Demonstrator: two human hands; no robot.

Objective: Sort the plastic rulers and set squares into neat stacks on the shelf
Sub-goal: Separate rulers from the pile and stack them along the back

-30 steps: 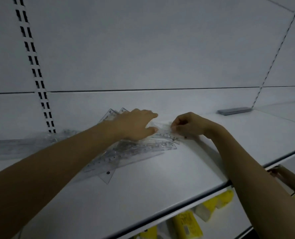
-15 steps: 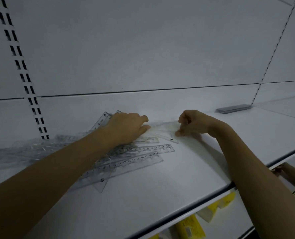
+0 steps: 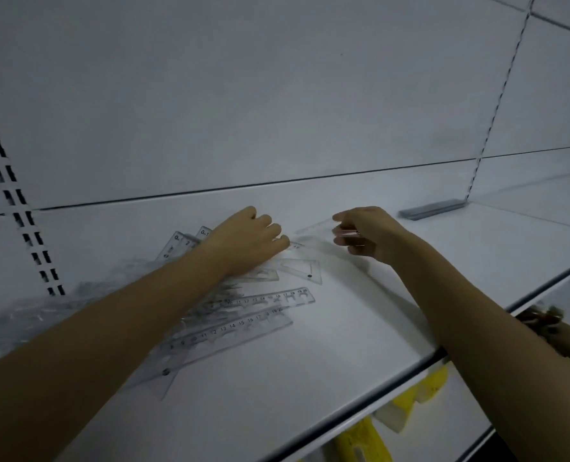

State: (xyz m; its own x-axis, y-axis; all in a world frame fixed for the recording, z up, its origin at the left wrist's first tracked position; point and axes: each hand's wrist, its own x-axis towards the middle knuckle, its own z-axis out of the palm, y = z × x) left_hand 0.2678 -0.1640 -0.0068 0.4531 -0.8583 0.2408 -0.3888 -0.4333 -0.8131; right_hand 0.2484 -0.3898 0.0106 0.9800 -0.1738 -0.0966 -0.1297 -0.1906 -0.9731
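A loose pile of clear plastic rulers (image 3: 243, 323) lies on the white shelf (image 3: 310, 378), with a small clear set square (image 3: 302, 270) beside it. My left hand (image 3: 247, 241) rests on the back of the pile with its fingers curled down onto the plastic. My right hand (image 3: 365, 233) is raised a little above the shelf and pinches a clear set square (image 3: 313, 228) by one end. More clear pieces in wrapping (image 3: 60, 305) lie at the far left.
A grey flat stack (image 3: 430, 209) sits at the back right by the shelf divider. Yellow packages (image 3: 365, 441) stand on the lower shelf. Another person's hand (image 3: 543, 320) shows below the shelf edge at right. A slotted upright (image 3: 20, 211) runs up the back panel.
My right hand has lifted a clear set square off the shelf and drawn it rightward. My left hand stayed on the pile. The view shifted slightly left.
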